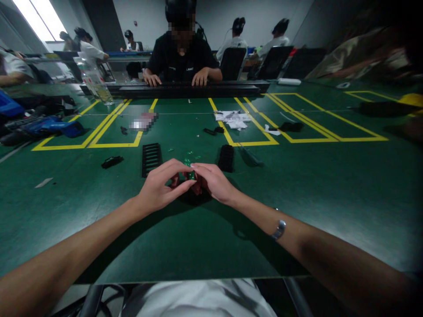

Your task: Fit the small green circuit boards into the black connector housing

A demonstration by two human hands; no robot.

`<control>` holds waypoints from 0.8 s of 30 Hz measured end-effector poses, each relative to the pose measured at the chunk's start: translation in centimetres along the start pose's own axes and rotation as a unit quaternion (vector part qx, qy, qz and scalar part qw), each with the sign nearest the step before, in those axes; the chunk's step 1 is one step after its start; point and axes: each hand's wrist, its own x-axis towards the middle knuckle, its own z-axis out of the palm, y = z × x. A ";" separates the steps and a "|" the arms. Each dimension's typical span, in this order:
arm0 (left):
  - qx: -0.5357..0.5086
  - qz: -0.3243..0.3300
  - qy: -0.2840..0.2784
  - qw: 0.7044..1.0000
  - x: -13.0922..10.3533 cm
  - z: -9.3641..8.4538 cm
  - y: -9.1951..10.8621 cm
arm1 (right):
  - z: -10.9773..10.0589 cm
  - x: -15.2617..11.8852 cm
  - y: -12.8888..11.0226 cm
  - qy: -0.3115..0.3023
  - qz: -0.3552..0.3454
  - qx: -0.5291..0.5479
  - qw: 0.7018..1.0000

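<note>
My left hand (pixel 165 182) and my right hand (pixel 214 180) meet over the green table (pixel 158 251). Between their fingertips is a small shiny green piece (pixel 191 175), pinched by the left thumb and fingers; the right fingertips touch it from the other side. More small green pieces (pixel 189 159) lie just beyond the fingers. A slotted black tray (pixel 151 159) rests beyond my left hand, and a second black tray (pixel 226 158) stands beyond my right hand. The undersides of both hands are in shadow.
Crumpled white paper (pixel 234 119) lies farther back within yellow tape lines. A plastic bottle (pixel 95 81) stands at the back left, near blue and black gear (pixel 49 127). Across the table a person (pixel 181 57) rests both hands by a long black bar (pixel 191 90).
</note>
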 end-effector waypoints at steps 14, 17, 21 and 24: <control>-0.013 0.009 0.004 1.000 0.1 -0.1 0.0 | 0.0 -0.6 -0.8 -0.044 -0.016 -0.002 0.999; -0.014 0.011 0.003 1.000 0.1 -0.1 0.0 | -0.1 -0.6 -0.8 -0.042 -0.016 -0.008 0.999; -0.014 0.011 0.000 1.000 0.1 -0.1 0.0 | -0.1 -0.5 -0.7 -0.039 -0.012 -0.008 0.999; -0.009 0.010 -0.003 1.000 0.1 -0.1 0.0 | -0.1 -0.5 -0.7 -0.046 -0.010 0.006 0.999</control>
